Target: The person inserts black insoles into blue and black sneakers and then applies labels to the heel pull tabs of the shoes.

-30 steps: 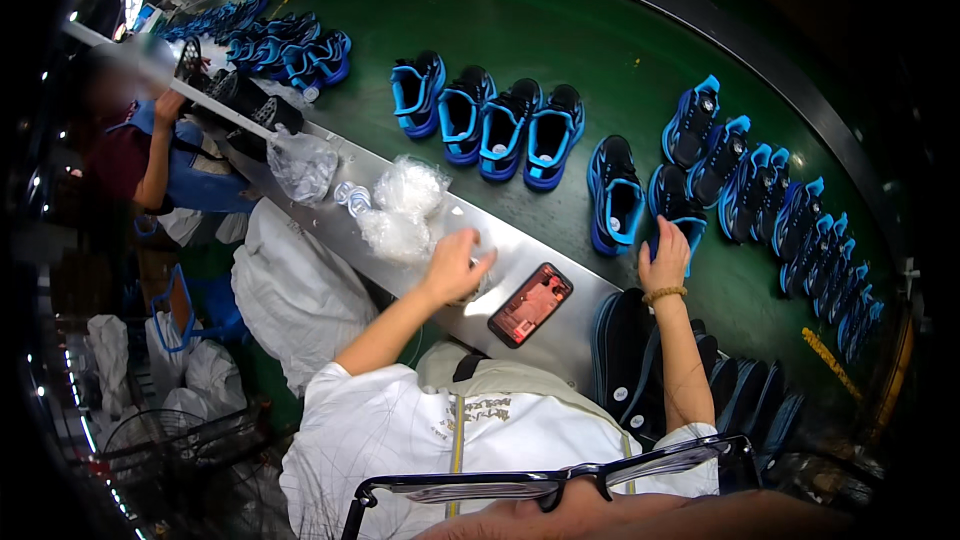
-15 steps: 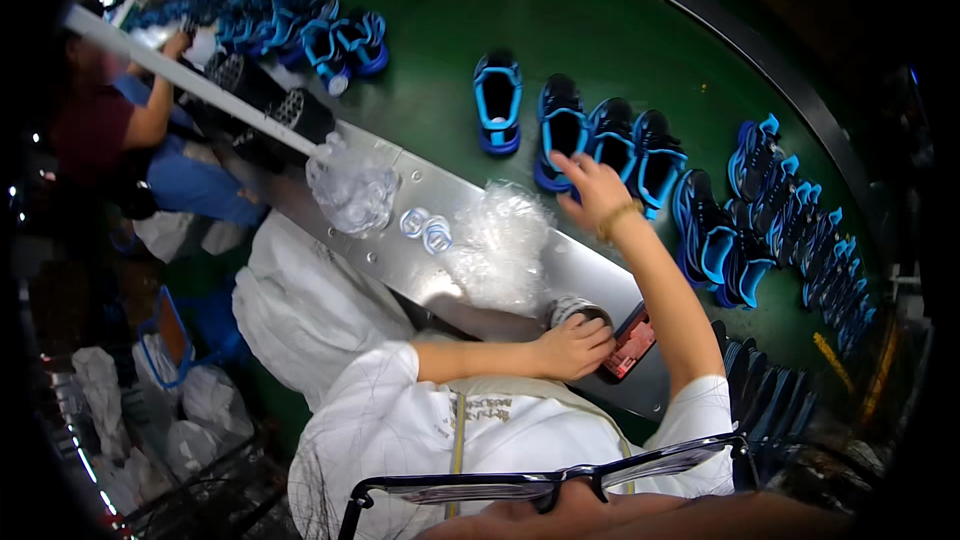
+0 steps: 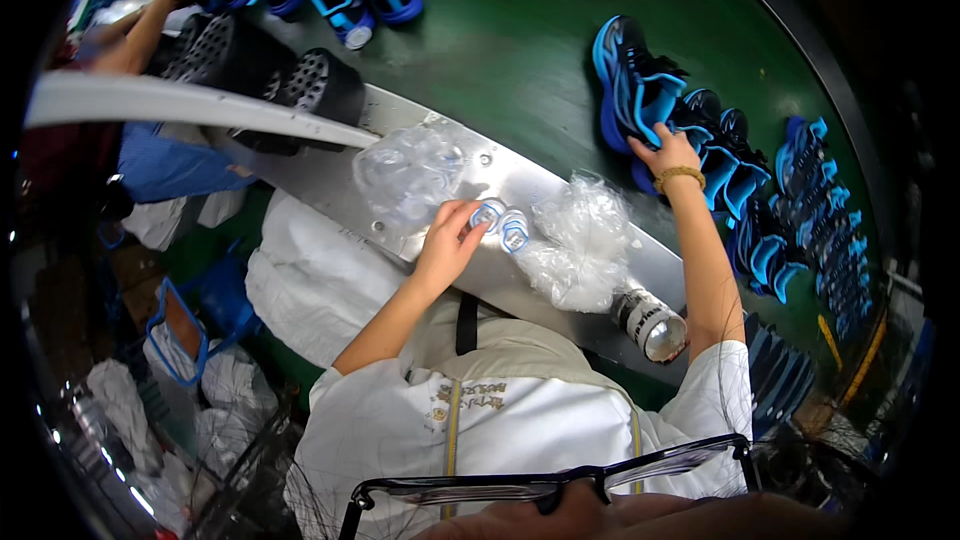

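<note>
On the metal ledge, my left hand [image 3: 448,243] has its thumb and fingers closed at the edge of a small round white piece with a blue rim [image 3: 487,216]. A matching round piece [image 3: 514,231] lies beside it. Farther right, over the green table, my right hand [image 3: 668,152] grips the heel opening of a black and blue sneaker [image 3: 622,80]. That sneaker is tilted, its side turned toward me. Several more black and blue sneakers [image 3: 735,165] stand just to its right, partly behind my wrist.
Clear plastic wrap [image 3: 580,250] and a clear bag [image 3: 405,175] lie on the metal ledge [image 3: 480,285]. A tipped clear jar with a dark band [image 3: 650,325] is by my right forearm. Black perforated bins [image 3: 325,88] and a white bar [image 3: 200,105] are left, near another person's arm [image 3: 150,25].
My left hand has left the jar and moved left to the round pieces. My right hand, spread above the sneakers before, now grips one. The view has shifted too.
</note>
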A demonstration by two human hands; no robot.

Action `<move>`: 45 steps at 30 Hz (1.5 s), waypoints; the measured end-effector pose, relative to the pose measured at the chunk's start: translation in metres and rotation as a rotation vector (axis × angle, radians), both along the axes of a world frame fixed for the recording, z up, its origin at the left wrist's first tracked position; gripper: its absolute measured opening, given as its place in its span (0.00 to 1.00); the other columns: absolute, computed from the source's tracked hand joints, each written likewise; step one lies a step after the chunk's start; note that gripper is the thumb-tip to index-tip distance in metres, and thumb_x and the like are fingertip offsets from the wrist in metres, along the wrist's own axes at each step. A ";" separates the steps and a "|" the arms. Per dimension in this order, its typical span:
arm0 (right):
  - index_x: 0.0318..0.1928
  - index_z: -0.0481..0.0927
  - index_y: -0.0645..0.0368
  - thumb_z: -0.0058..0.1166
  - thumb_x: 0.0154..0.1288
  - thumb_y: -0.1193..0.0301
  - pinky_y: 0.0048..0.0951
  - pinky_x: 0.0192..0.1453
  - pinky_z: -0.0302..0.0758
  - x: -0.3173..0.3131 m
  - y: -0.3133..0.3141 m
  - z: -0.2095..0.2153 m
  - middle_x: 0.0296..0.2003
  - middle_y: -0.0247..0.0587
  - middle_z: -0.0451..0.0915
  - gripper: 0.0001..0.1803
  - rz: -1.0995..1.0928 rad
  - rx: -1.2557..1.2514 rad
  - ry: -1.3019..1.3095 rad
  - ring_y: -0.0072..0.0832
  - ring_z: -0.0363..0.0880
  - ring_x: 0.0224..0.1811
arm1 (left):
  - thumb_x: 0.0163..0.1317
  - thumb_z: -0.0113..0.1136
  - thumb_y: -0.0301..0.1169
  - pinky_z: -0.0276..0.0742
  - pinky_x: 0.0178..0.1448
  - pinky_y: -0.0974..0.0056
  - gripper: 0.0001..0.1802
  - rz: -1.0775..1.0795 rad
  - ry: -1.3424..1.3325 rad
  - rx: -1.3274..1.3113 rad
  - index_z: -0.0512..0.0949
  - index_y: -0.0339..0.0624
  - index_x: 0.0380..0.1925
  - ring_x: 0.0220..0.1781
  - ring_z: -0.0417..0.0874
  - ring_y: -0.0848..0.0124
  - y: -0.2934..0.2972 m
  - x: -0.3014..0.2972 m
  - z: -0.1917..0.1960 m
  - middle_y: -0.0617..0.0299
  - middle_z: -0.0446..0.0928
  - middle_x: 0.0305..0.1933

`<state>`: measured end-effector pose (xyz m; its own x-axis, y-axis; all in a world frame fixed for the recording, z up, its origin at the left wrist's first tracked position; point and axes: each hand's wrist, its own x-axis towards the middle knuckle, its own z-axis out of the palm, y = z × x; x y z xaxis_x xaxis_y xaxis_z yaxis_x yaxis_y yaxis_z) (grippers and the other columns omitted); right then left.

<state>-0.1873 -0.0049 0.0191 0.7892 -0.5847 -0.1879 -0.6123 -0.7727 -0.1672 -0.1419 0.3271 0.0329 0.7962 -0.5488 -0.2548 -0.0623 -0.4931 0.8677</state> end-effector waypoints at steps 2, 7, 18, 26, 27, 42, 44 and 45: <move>0.39 0.71 0.50 0.50 0.45 0.45 0.39 0.38 0.71 -0.022 -0.026 -0.002 0.38 0.54 0.70 0.27 -0.066 -0.089 0.003 0.47 0.72 0.38 | 0.48 0.58 0.30 0.68 0.39 0.66 0.22 -0.048 -0.072 0.015 0.67 0.37 0.45 0.37 0.70 0.61 0.002 -0.003 -0.027 0.53 0.66 0.40; 0.46 0.69 0.46 0.45 0.47 0.42 0.39 0.43 0.69 -0.038 -0.086 -0.005 0.45 0.51 0.68 0.30 -0.230 -0.205 0.082 0.45 0.70 0.44 | 0.45 0.62 0.33 0.68 0.41 0.65 0.30 -0.125 -0.235 0.113 0.63 0.39 0.49 0.40 0.68 0.58 -0.011 0.000 -0.054 0.51 0.63 0.40; 0.41 0.72 0.57 0.53 0.49 0.68 0.32 0.38 0.70 -0.110 0.031 0.037 0.34 0.45 0.74 0.17 0.098 0.163 -0.300 0.37 0.73 0.35 | 0.41 0.64 0.29 0.64 0.29 0.70 0.18 0.032 -0.136 0.091 0.68 0.35 0.30 0.23 0.66 0.70 -0.012 0.005 -0.054 0.57 0.66 0.33; 0.39 0.71 0.64 0.49 0.51 0.76 0.31 0.33 0.72 -0.185 0.158 0.017 0.38 0.50 0.71 0.12 -0.203 0.501 -0.398 0.39 0.73 0.29 | 0.47 0.60 0.27 0.64 0.27 0.75 0.09 0.100 -0.021 -0.008 0.76 0.32 0.26 0.23 0.67 0.79 -0.003 0.011 -0.047 0.62 0.69 0.28; 0.39 0.71 0.64 0.49 0.51 0.76 0.31 0.33 0.72 -0.189 0.164 0.005 0.38 0.50 0.71 0.12 -0.212 0.500 -0.400 0.39 0.73 0.29 | 0.47 0.60 0.27 0.63 0.27 0.75 0.09 0.089 -0.018 0.003 0.77 0.33 0.27 0.23 0.67 0.80 -0.004 0.012 -0.044 0.63 0.70 0.27; 0.58 0.48 0.63 0.43 0.53 0.79 0.19 0.28 0.70 -0.168 0.159 -0.022 0.48 0.48 0.65 0.32 -0.994 1.002 -0.980 0.20 0.72 0.23 | 0.51 0.56 0.30 0.68 0.37 0.71 0.11 0.067 0.060 0.163 0.76 0.30 0.29 0.37 0.76 0.71 -0.001 0.013 -0.023 0.51 0.76 0.33; 0.59 0.47 0.61 0.43 0.53 0.79 0.18 0.28 0.70 -0.169 0.153 -0.027 0.47 0.46 0.67 0.33 -0.977 1.037 -0.994 0.20 0.73 0.24 | 0.51 0.55 0.30 0.68 0.37 0.71 0.11 0.024 0.003 0.116 0.76 0.31 0.30 0.36 0.76 0.72 0.002 0.013 -0.022 0.52 0.76 0.34; 0.59 0.45 0.60 0.42 0.53 0.80 0.19 0.28 0.70 -0.171 0.149 -0.031 0.45 0.46 0.68 0.33 -1.014 1.041 -0.961 0.20 0.73 0.25 | 0.52 0.55 0.30 0.69 0.37 0.71 0.11 -0.013 -0.052 0.071 0.75 0.31 0.30 0.35 0.75 0.73 0.003 0.013 -0.022 0.53 0.75 0.36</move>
<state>-0.3584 0.1445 -0.0123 0.2641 -0.8256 -0.4987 -0.1372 0.4796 -0.8667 -0.1293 0.3296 0.0108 0.8024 -0.5409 -0.2522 -0.1127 -0.5523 0.8260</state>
